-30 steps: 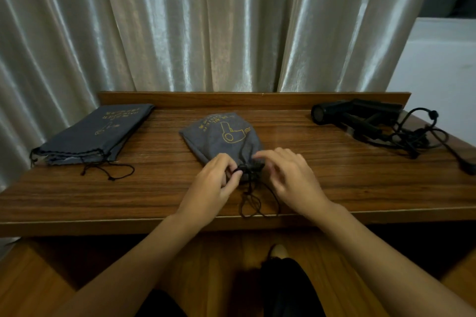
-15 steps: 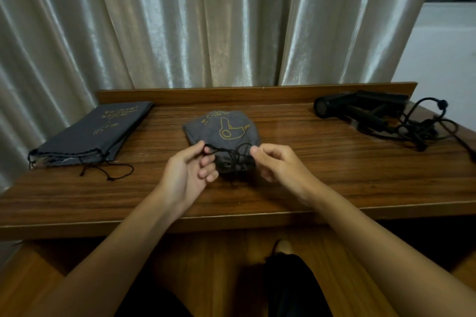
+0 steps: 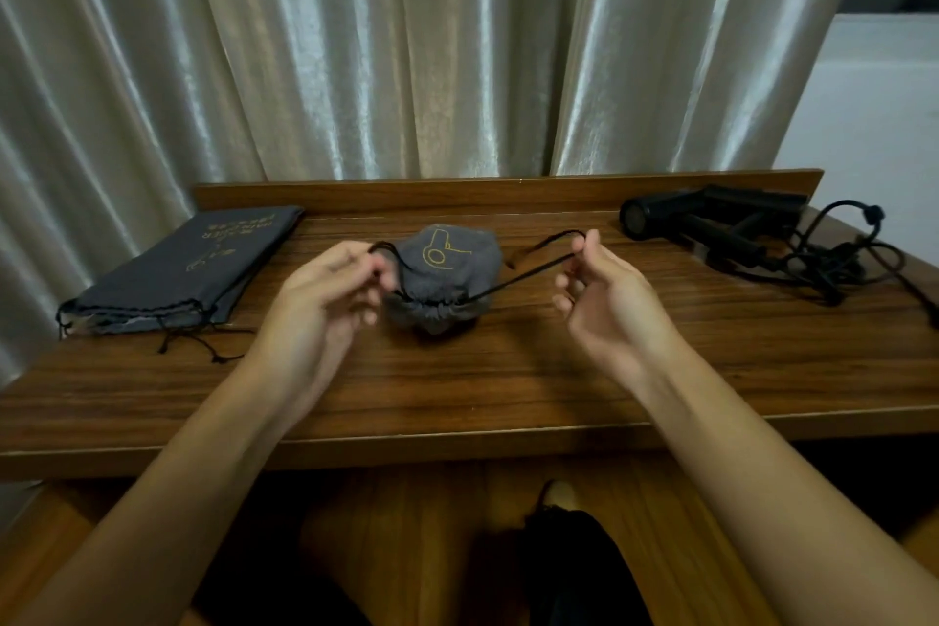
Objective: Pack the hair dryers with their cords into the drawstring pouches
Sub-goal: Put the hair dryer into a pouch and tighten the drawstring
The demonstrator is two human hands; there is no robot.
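Observation:
A bulging grey pouch [image 3: 447, 275] with a yellow hair-dryer logo sits at the middle of the wooden table [image 3: 508, 371], its mouth gathered tight toward me. My left hand [image 3: 325, 290] pinches the black drawstring loop on the pouch's left side. My right hand [image 3: 604, 290] pinches the other drawstring loop [image 3: 528, 275], stretched taut out to the right. A flat grey pouch [image 3: 188, 269] lies at the left. A black hair dryer [image 3: 706, 224] with its tangled cord [image 3: 833, 264] lies at the back right.
A raised wooden lip [image 3: 508, 191] runs along the table's back edge, with pale curtains [image 3: 406, 46] behind it. The flat pouch's loose strings [image 3: 203, 346] trail toward the front. My dark-clothed legs and a shoe [image 3: 556, 493] show below the table.
My hands have moved apart, each pulling a drawstring loop outward. The pouch's mouth has cinched shut and the pouch has bunched up rounder. The view has tilted slightly.

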